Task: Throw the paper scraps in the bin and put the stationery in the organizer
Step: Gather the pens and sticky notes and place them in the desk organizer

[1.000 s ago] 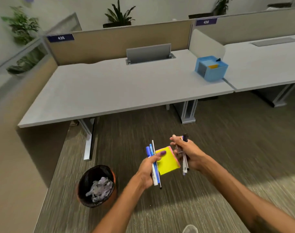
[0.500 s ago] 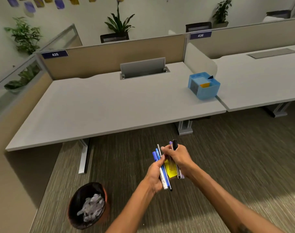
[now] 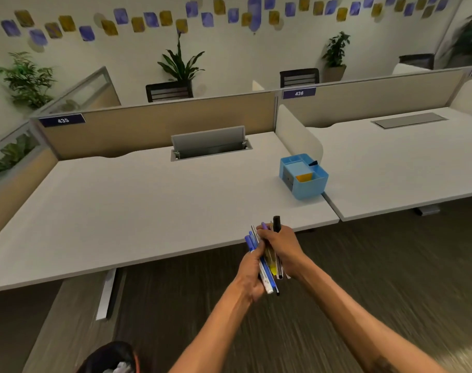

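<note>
- The grey tabletop [image 3: 122,211] filled the upper half of the view, and its near edge ran just past the hands.
- A tan divider panel [image 3: 159,130] stood along its far side, at 12 o'clock.
- The dark bin [image 3: 105,358] sat on the carpet, way down at 7 o'clock from the hands and cut off by the bottom edge.
- The blue organizer [image 3: 310,188] stood on the tabletop's right corner, at 1 o'clock from the hands and well apart from them. Something orange showed in its front compartment.
- The right hand [image 3: 282,246] had its grip clamped round the black marker [image 3: 277,224], with the fingers curled tight.
- The left hand [image 3: 252,273], touching the right, had its grip closed on the blue pens [image 3: 266,275], which pointed toward 11 o'clock.
- A sliver of yellow sticky pad [image 3: 273,269] was squeezed between the two hands.
- White paper scraps [image 3: 122,368] were just peeking out inside the bin.
</note>
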`<control>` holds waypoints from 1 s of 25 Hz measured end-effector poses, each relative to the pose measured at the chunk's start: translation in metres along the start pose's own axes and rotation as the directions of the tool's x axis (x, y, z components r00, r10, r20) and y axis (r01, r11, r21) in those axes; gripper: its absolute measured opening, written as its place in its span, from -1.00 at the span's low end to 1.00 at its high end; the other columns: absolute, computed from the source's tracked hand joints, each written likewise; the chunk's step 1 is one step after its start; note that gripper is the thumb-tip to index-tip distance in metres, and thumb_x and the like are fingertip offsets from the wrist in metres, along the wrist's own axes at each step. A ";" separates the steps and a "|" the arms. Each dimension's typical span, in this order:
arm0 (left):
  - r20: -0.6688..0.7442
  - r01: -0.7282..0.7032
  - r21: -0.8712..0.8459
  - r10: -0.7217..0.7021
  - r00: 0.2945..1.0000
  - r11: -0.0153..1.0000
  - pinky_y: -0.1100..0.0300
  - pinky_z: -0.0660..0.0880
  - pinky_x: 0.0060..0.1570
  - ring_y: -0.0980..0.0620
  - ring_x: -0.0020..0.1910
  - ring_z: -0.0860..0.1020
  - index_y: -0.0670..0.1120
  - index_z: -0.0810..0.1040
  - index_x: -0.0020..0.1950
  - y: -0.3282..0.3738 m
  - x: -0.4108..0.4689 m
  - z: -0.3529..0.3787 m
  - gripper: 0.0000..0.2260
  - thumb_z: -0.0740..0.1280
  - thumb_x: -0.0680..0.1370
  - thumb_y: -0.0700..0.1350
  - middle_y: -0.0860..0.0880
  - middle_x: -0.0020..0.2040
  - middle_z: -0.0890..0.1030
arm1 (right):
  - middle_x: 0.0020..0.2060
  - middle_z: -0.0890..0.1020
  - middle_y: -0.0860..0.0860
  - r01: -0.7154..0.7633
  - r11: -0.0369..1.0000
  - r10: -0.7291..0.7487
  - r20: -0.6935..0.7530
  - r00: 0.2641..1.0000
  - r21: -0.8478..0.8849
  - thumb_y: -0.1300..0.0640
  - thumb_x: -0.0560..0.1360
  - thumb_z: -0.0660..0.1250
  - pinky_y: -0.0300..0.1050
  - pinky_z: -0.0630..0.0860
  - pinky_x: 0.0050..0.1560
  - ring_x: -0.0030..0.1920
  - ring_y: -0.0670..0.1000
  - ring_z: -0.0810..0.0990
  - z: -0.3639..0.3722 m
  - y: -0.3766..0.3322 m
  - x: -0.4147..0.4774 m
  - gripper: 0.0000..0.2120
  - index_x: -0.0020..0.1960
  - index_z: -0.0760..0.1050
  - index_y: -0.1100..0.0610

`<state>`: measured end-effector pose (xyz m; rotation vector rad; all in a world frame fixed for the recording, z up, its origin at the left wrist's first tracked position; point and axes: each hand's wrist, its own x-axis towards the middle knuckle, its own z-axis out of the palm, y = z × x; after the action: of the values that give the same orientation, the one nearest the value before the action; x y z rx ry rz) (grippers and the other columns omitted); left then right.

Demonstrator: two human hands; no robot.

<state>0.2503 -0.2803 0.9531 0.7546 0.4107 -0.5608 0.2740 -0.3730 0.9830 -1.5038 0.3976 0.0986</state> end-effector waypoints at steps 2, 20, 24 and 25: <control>-0.001 0.002 0.010 -0.002 1.000 1.000 -0.15 0.61 0.08 -0.23 0.12 0.66 -0.18 0.57 0.29 0.006 0.013 0.005 -0.64 0.29 0.61 0.02 -0.27 0.15 0.66 | -0.04 0.67 0.13 0.013 1.000 -0.013 -0.061 0.998 -0.001 0.12 0.57 0.34 -0.13 0.59 -0.11 -0.04 0.05 0.67 -0.001 -0.006 0.016 -0.82 0.11 0.58 0.19; -0.016 -0.074 0.333 0.084 0.996 0.940 -0.12 0.62 0.10 -0.22 0.01 0.67 -0.18 0.56 0.20 0.121 0.227 0.051 -0.67 0.36 0.57 0.01 -0.24 0.03 0.68 | -0.22 0.62 0.20 -0.331 0.908 0.343 -0.002 0.939 0.256 0.28 0.55 0.32 0.05 0.61 -0.01 -0.27 0.11 0.59 -0.010 -0.080 0.248 -0.92 -0.01 0.55 0.31; -0.039 -0.051 0.362 0.069 0.997 0.931 -0.17 0.58 0.17 -0.23 0.04 0.66 -0.15 0.56 0.17 0.130 0.251 0.059 -0.69 0.34 0.57 0.05 -0.23 0.02 0.67 | -0.34 0.61 0.14 -0.396 0.878 0.409 0.010 0.913 0.270 0.21 0.55 0.35 -0.10 0.61 -0.28 -0.36 0.07 0.57 -0.018 -0.091 0.266 -0.86 -0.13 0.56 0.28; -0.047 -0.040 0.382 0.063 0.997 0.923 -0.17 0.58 0.17 -0.24 0.05 0.65 -0.16 0.55 0.18 0.132 0.255 0.061 -0.67 0.34 0.56 0.06 -0.23 0.04 0.66 | -0.36 0.61 0.12 -0.404 0.873 0.418 0.009 0.908 0.274 0.20 0.54 0.36 -0.12 0.62 -0.33 -0.38 0.06 0.58 -0.021 -0.093 0.268 -0.85 -0.16 0.56 0.26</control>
<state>0.5386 -0.3298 0.9257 1.1559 0.3378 -0.5768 0.5484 -0.4484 0.9867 -1.1338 0.7414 0.3319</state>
